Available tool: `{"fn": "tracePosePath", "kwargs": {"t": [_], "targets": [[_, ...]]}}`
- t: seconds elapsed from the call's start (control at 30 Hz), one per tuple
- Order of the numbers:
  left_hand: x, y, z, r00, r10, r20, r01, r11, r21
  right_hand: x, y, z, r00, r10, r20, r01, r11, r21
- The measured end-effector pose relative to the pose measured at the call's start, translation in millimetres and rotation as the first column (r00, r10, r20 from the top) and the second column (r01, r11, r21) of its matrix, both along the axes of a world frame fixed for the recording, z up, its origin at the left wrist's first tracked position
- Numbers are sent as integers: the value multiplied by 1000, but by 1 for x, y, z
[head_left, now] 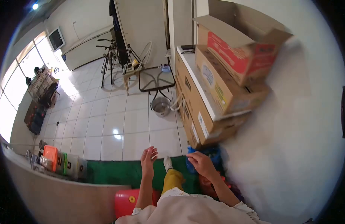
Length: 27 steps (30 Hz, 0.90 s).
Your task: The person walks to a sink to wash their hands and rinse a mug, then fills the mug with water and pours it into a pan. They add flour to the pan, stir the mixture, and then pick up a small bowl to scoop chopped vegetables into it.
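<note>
My left hand [148, 154] is raised in front of me over the green mat [112, 170], its fingers loosely bent and apart, with nothing in them. To the right, my right hand [202, 163] hangs in the air, palm down, fingers half bent and holding nothing I can see. It overlaps a blue plastic bag [214, 154] beside the stacked boxes in this view. Between the hands, a foot in a white shoe [167, 163] steps forward below a yellow trouser leg [172, 181].
Large cardboard boxes [221, 80] are stacked along the right wall. Ahead on the tiles stand a metal pot [161, 107], a glass-topped table [156, 77] and bicycles [111, 56]. A red stool [122, 201] and lidded plastic containers [68, 163] are at the left.
</note>
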State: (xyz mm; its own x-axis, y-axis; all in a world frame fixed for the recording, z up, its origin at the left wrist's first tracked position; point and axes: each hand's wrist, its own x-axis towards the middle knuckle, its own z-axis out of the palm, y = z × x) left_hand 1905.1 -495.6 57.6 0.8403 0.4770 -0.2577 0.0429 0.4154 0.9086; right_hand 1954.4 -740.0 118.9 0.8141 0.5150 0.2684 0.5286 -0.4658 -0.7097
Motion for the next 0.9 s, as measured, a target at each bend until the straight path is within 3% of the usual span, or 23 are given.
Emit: {"fn": "tracePosePath", "kwargs": {"t": [0.17,0.23,0.43,0.47,0.67,0.7,0.77,0.83,0.9], "targets": [[149,79,16,998,-44,-34,44,999,-2,124,69,-27,996,-68,-63,66,997,-32],[208,98,34,992,-124,-12,124,989,83,165,88,-9,994,-89,-64,84,994,-72],[392,127,60,939,-336,78,319,932,173,282,140,23,941,-269,-205,291,952,89],[423,130,60,919,-381,100,358,914,193,301,148,22,945,-291,-151,312,940,136],[592,137,73,862,-486,144,413,838,356,421,190,-10,878,-421,-228,476,816,328],[620,137,77,848,-509,148,412,809,420,445,190,-10,874,-432,-225,485,810,330],[678,139,71,828,-543,139,426,771,474,486,197,-9,867,-496,-44,492,839,231],[730,130,71,772,-586,247,348,714,607,513,202,7,844,-532,-69,532,814,232],[778,124,76,730,-655,195,380,626,681,542,206,14,762,-647,29,621,743,251]]}}
